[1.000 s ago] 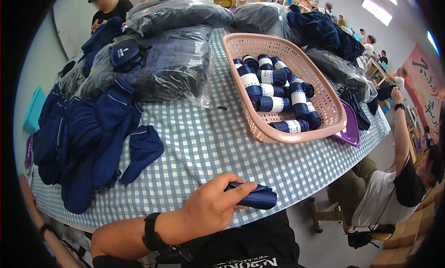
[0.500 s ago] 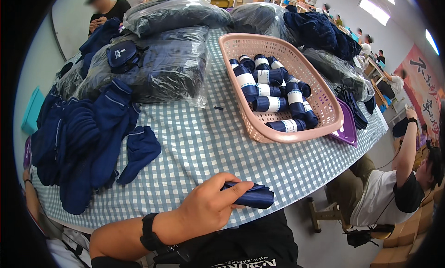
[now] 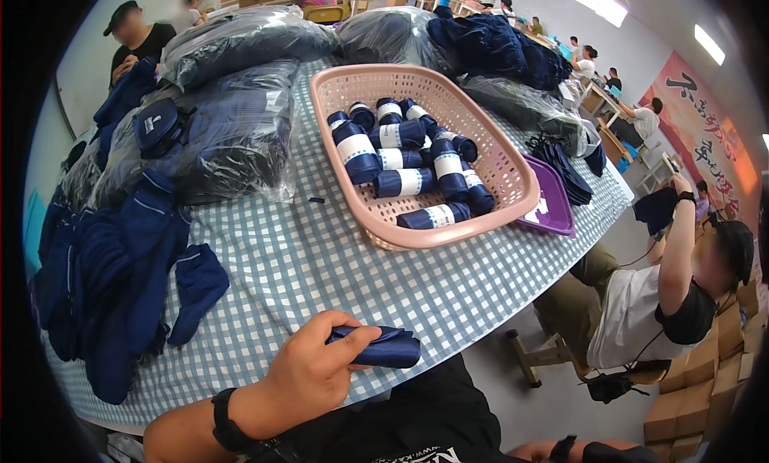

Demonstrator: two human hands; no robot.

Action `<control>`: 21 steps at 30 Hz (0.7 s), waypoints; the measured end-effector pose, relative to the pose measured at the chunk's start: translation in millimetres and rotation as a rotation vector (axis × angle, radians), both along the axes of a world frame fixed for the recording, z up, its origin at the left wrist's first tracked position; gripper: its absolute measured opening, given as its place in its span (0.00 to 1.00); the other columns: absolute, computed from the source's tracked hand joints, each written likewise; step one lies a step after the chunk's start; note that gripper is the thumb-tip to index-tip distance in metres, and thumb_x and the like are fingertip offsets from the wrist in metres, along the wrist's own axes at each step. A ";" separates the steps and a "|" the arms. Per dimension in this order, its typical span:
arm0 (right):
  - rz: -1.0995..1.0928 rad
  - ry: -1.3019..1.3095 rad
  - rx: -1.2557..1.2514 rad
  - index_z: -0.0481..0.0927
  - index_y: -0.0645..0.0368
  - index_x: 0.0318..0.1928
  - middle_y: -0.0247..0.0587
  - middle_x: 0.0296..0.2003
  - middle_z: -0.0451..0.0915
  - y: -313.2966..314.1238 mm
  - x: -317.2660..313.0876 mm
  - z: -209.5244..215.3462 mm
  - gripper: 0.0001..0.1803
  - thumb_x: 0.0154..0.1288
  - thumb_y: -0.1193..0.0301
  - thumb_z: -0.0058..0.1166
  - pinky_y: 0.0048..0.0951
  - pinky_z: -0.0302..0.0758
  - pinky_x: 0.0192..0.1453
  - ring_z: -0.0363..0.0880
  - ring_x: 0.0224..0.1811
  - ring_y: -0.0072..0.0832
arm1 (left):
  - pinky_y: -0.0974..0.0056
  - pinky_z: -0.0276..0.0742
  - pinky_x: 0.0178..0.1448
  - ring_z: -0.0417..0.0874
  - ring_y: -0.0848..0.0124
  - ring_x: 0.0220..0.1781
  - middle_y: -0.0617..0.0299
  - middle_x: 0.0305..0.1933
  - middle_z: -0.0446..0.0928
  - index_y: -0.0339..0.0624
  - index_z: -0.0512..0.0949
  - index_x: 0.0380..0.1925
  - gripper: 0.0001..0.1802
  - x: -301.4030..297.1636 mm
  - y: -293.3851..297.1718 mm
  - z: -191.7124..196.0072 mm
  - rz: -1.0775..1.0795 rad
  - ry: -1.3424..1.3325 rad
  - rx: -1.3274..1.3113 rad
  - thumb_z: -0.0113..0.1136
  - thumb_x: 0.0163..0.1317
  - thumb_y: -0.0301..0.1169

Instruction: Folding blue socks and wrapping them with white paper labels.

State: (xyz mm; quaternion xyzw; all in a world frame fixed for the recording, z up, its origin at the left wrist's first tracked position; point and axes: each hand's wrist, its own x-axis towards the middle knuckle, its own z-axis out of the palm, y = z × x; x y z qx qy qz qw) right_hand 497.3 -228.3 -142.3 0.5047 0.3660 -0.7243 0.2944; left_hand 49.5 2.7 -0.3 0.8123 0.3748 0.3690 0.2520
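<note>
My left hand (image 3: 316, 365), with a black band at its wrist, is closed around a rolled navy fabric bundle (image 3: 384, 348). It holds the smooth, slightly shiny bundle over the table's near edge, thumb and fingers on its left end. No paper band shows on this bundle. At the bottom edge, part of my right hand (image 3: 526, 450) shows beside a black wristband; its fingers are hidden. Beyond the left hand stands a pink perforated basket (image 3: 364, 215) with several navy rolls (image 3: 400, 183), each wrapped in a white band.
A blue-and-white checked cloth (image 3: 264, 279) covers the table. Navy fabric pieces (image 3: 112, 271) are heaped at left. Plastic-wrapped navy bundles (image 3: 240, 134) lie behind, with a navy pouch (image 3: 158, 126) on top. A purple tray (image 3: 553, 199) sits beside the basket. A person (image 3: 649, 303) sits at right.
The view has swung right, so the table and basket appear farther left. My right forearm has come in at the bottom edge. The left hand keeps its hold on the bundle.
</note>
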 end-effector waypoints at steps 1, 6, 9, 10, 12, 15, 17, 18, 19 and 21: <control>0.047 0.010 -0.024 0.86 0.66 0.43 0.41 0.34 0.88 7.9 7.4 -6.3 0.17 0.69 0.62 0.67 0.32 0.79 0.38 0.84 0.32 0.30 | 0.57 0.87 0.45 0.87 0.53 0.41 0.47 0.48 0.78 0.39 0.84 0.52 0.26 1.2 0.0 1.5 -0.004 0.007 -0.008 0.61 0.50 0.12; -0.247 0.055 0.215 0.82 0.60 0.48 0.42 0.36 0.88 139.2 12.4 42.6 0.14 0.74 0.62 0.57 0.27 0.78 0.33 0.86 0.34 0.26 | 0.57 0.86 0.45 0.86 0.52 0.41 0.46 0.48 0.78 0.38 0.84 0.50 0.25 2.4 -3.1 2.0 0.009 0.025 0.008 0.61 0.49 0.11; -0.607 0.088 0.661 0.80 0.57 0.41 0.37 0.29 0.86 179.3 18.4 73.8 0.11 0.74 0.63 0.60 0.24 0.73 0.29 0.83 0.28 0.23 | 0.59 0.85 0.44 0.85 0.56 0.43 0.48 0.49 0.77 0.38 0.84 0.50 0.27 4.8 -2.5 0.3 -0.005 0.033 0.009 0.67 0.47 0.10; -0.759 0.168 0.794 0.79 0.57 0.40 0.36 0.27 0.84 189.5 23.9 76.0 0.09 0.74 0.65 0.60 0.23 0.72 0.28 0.82 0.26 0.22 | 0.58 0.85 0.43 0.85 0.54 0.41 0.47 0.48 0.78 0.38 0.84 0.49 0.26 4.5 -1.4 0.6 0.003 0.025 0.023 0.64 0.47 0.11; -0.965 0.252 1.035 0.78 0.57 0.38 0.34 0.24 0.81 219.8 26.5 83.4 0.07 0.73 0.68 0.60 0.21 0.69 0.26 0.78 0.23 0.20 | 0.58 0.86 0.41 0.86 0.54 0.39 0.46 0.47 0.79 0.37 0.85 0.49 0.25 5.9 -4.2 3.0 0.045 0.045 0.040 0.62 0.47 0.11; -1.122 0.269 1.485 0.75 0.58 0.35 0.31 0.21 0.77 249.1 23.5 112.8 0.08 0.73 0.72 0.60 0.19 0.67 0.24 0.72 0.19 0.17 | 0.60 0.83 0.41 0.84 0.57 0.41 0.48 0.47 0.78 0.37 0.84 0.48 0.25 0.6 -5.3 1.2 0.048 0.035 0.005 0.67 0.47 0.10; -1.167 0.264 1.755 0.74 0.59 0.35 0.32 0.23 0.77 276.4 41.3 109.8 0.09 0.73 0.72 0.60 0.21 0.69 0.27 0.73 0.22 0.17 | 0.60 0.83 0.40 0.84 0.58 0.41 0.48 0.47 0.78 0.36 0.84 0.47 0.25 1.9 -3.0 2.5 0.037 0.044 0.033 0.67 0.46 0.10; -1.113 0.172 1.906 0.74 0.60 0.35 0.32 0.25 0.77 294.8 59.0 101.2 0.09 0.73 0.73 0.59 0.21 0.70 0.29 0.74 0.24 0.17 | 0.59 0.84 0.40 0.85 0.56 0.40 0.47 0.47 0.78 0.37 0.84 0.48 0.25 1.9 -2.6 2.4 0.037 0.033 0.027 0.64 0.46 0.11; -1.051 0.072 2.054 0.74 0.61 0.36 0.32 0.27 0.78 311.1 81.9 94.8 0.08 0.73 0.73 0.59 0.22 0.71 0.30 0.75 0.26 0.17 | 0.58 0.86 0.40 0.86 0.54 0.39 0.46 0.47 0.79 0.37 0.85 0.48 0.26 2.5 -2.0 2.2 0.035 0.020 0.020 0.62 0.47 0.11; -0.948 -0.138 2.125 0.76 0.62 0.38 0.37 0.30 0.80 337.2 109.5 96.5 0.07 0.70 0.72 0.61 0.28 0.74 0.35 0.79 0.31 0.25 | 0.59 0.84 0.40 0.85 0.56 0.40 0.47 0.47 0.78 0.37 0.84 0.48 0.25 0.6 -0.9 0.4 0.029 0.038 0.025 0.65 0.46 0.11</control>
